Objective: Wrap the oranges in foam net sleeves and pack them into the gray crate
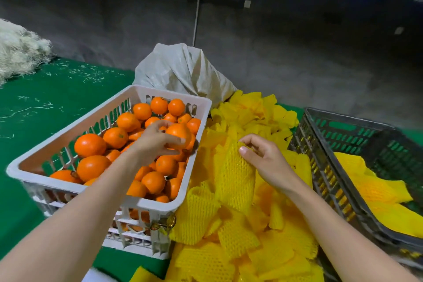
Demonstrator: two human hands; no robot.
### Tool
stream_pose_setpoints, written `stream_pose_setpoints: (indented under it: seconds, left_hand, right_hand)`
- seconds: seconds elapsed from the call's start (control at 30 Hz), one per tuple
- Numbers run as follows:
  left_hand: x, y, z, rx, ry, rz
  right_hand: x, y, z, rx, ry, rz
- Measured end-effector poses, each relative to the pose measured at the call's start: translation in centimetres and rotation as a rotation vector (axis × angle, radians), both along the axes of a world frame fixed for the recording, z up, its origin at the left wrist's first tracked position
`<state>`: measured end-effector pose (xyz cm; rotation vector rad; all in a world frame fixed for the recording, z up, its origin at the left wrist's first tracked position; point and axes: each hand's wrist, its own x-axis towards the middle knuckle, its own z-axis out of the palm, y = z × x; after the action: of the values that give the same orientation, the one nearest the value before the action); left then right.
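A white crate (68, 130) on the left holds several loose oranges. My left hand (153, 142) reaches into it and grips one orange (179, 133) near the crate's right wall. In the middle lies a heap of yellow foam net sleeves (242, 236). My right hand (265, 158) pinches the top edge of one yellow sleeve (235, 178) and holds it up over the heap. The gray crate (325, 167) stands at the right, with several sleeve-wrapped oranges (377, 190) lying inside it.
A tied whitish woven sack (183, 71) stands behind the white crate. A pile of pale fibres (20, 50) sits at the far left on the green table cover (34, 107). A thin cord (198, 2) hangs down above the sack. Grey floor lies beyond.
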<state>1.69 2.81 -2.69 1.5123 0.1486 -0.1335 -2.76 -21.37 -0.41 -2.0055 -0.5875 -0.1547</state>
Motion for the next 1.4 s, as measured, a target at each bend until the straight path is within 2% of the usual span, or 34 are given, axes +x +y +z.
stream_pose_setpoints:
  seconds: [0.1,0.2,0.33,0.47,0.6,0.77,0.87,1.0,1.13,1.23,1.33,1.4]
  left_hand:
    - [-1.2,0.2,1.3,-0.202,-0.157,-0.079]
    - [-2.9,-2.4,1.8,-0.382,-0.184,-0.221]
    - [-4.5,-6.3,1.7,-0.476,-0.051,-0.200]
    - [-5.4,-9.9,2.1,-0.670,0.147,-0.200]
    - [-5.7,-12.6,0.7,-0.522,0.048,-0.064]
    - [-6.7,-14.0,-0.9,-0.483,-0.015,-0.012]
    - [-7.3,-14.4,-1.1,-0.501,0.025,-0.052]
    - [-7.7,-14.4,-1.1,-0.593,0.088,-0.180]
    - [-8.0,-13.8,-1.3,-0.443,-0.013,-0.267]
    - [-8.1,-14.7,-1.7,-0.414,-0.030,-0.117]
    - [-8.0,-15.9,-1.6,-0.533,0.031,0.019]
    - [-7.8,-16.2,-1.4,-0.395,0.001,0.101]
  right_hand:
    - [-0.5,0.8,0.2,0.062,0.071,0.089]
    - [-1.2,1.5,0.4,0.083,0.058,0.162]
    - [-2.1,1.1,0.6,0.110,0.067,0.210]
    - [-2.9,0.0,-0.1,0.099,0.105,0.221]
    - [-3.2,-1.1,-1.3,0.045,0.115,0.179]
    - [-3.5,-2.7,-2.7,-0.129,-0.090,-0.091]
    - [-3.5,-3.1,-2.9,-0.113,-0.164,-0.211]
    - [-2.3,-3.7,-2.1,-0.078,-0.102,-0.215]
    - [-2.4,-3.6,-3.0,0.086,-0.069,-0.346]
    - [-2.9,-2.7,-3.9,0.210,-0.071,-0.443]
    - [-3.4,-1.1,-4.6,0.207,-0.114,-0.498]
    - [-3.9,-0.3,-5.1,0.165,-0.165,-0.527]
